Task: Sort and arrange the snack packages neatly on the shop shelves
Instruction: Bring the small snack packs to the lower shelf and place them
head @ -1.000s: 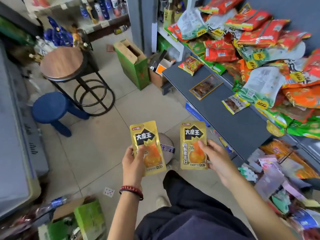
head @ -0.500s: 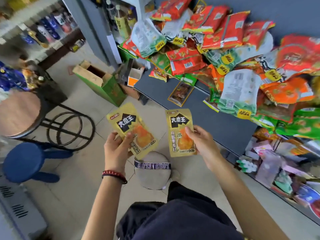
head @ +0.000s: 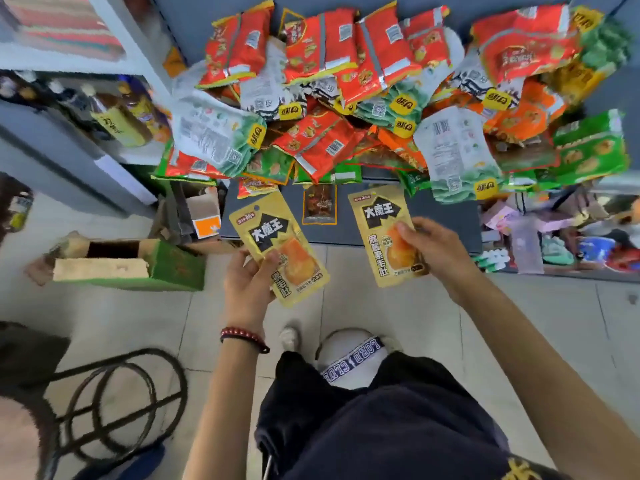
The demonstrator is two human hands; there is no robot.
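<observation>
Two matching gold snack packets sit at the centre of the frame, printed faces towards the camera, held in front of the dark grey shelf [head: 450, 211] and above the tiled floor. The left hand [head: 247, 285] grips the left gold packet [head: 277, 247] at its lower left edge, thumb curled across the front and fingers behind. This packet's long axis runs on a slant, with its top end pointing to the upper left and its bottom end to the lower right. The right hand [head: 436, 251] pinches the right gold packet [head: 382, 233] at its right edge, thumb on the front. This packet stands nearly upright, its top leaning slightly left, towards the heap of red, green and orange snack bags [head: 346, 98] filling the upper frame. The two packets are apart. Between them, a small dark packet [head: 319, 207] lies flat on the shelf. A green cardboard box [head: 169, 268] stands open at the left.
</observation>
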